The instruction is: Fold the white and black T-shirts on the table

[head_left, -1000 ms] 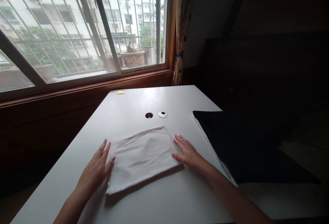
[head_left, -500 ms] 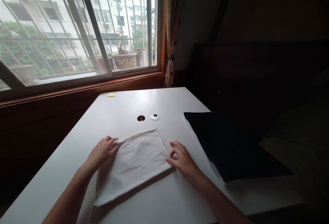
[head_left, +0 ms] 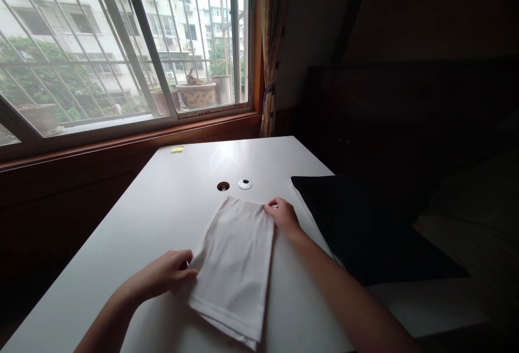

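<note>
A folded white cloth (head_left: 235, 266) lies flat on the white table, its layered edges showing at the near end. My right hand (head_left: 284, 217) pinches its far right corner between thumb and fingers. At the cloth's left edge is my left hand (head_left: 172, 269), fingers curled, the thumb resting at the fabric; the fingertips seem closed on that edge, partly hidden. To the right of my right forearm lies a black cloth or mat (head_left: 348, 223), untouched by either hand.
The white table (head_left: 101, 266) has a cable hole (head_left: 223, 186) and a white grommet (head_left: 245, 184) beyond the cloth. A yellow sticky note (head_left: 177, 149) is at the far left corner. Behind stand a barred window (head_left: 190, 45) and a tied curtain (head_left: 271, 72).
The folded cloth has turned on the table, its layered edge now at the near end. My right hand has moved away from me to the far corner; my left hand has come nearer.
</note>
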`<state>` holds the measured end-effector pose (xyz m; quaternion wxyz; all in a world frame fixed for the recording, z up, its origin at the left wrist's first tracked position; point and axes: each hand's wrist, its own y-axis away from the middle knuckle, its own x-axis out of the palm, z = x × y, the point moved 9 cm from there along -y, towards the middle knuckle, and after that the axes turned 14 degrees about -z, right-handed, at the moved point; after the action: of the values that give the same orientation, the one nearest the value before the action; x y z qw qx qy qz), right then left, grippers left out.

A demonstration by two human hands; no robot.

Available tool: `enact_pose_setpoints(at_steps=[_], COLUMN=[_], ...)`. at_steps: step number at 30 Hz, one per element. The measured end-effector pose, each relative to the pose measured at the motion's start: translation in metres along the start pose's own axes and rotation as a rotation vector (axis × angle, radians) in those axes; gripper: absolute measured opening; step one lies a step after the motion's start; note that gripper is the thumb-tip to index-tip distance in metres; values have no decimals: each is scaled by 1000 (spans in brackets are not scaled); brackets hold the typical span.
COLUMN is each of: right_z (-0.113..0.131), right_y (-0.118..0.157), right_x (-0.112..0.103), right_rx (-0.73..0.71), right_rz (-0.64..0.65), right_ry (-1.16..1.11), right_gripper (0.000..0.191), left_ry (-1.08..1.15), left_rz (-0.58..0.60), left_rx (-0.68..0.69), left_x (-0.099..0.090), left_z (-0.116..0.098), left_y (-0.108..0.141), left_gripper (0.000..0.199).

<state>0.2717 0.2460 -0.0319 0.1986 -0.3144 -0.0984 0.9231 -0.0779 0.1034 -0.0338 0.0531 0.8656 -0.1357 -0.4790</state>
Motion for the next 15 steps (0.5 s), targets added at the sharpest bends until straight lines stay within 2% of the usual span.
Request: enact_pose_setpoints(at_steps=[2, 4, 9, 11, 13, 15], right_z=[0, -2, -10, -11, -13, -12], right_y=[-3, 0, 21, 33, 48, 65], right_x=[5, 9, 4, -2, -7, -12], right_rx=[47, 74, 93, 113, 136, 136], right_rz=[-2, 12, 90, 146, 225, 308], right_ry=[-71, -103, -78, -67, -22, 17], right_gripper=[14, 28, 61, 71, 78, 77], left_ry=[71, 104, 115, 161, 216, 263], left_rz=[102, 104, -267, -323, -327, -314], left_rx=[-2, -13, 21, 33, 28, -3], left_x=[10, 11, -12, -10, -5, 0], left_z=[-14, -20, -15, -17, -23, -29], left_y=[8, 10, -11, -20, -29, -36], left_gripper=[44, 49, 57, 66, 73, 79])
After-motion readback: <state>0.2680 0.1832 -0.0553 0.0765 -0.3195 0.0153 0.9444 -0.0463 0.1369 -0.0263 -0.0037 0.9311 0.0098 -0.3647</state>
